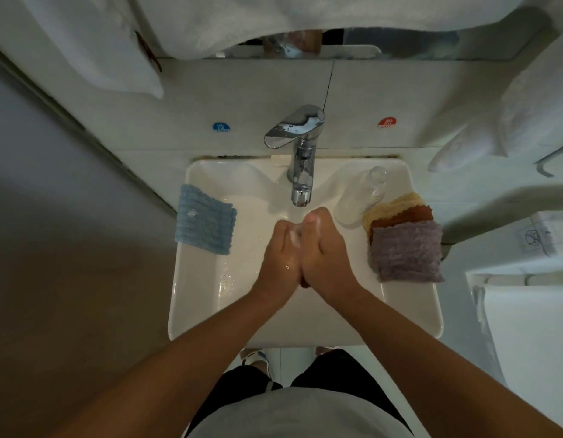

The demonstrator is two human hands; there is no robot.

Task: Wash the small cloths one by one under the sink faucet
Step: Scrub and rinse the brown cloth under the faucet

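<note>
My left hand (281, 251) and my right hand (324, 248) are pressed palm to palm over the white sink (198, 298), just below the chrome faucet (300, 181). White foam shows between the fingers. A dark reddish scrap of cloth (304, 283) peeks out under the heels of both hands; the rest is hidden between the palms. A blue cloth (205, 219) lies over the sink's left rim. On the right rim sits a stack of a purple cloth (406, 251), a brown cloth (403, 216) and a cream cloth (397, 202).
A clear plastic bottle (362, 197) lies on the rim right of the faucet, touching the stack. White towels (526, 99) hang at the right and along the top. Cold and hot stickers mark the wall behind the faucet. Water drops dot the basin's left side.
</note>
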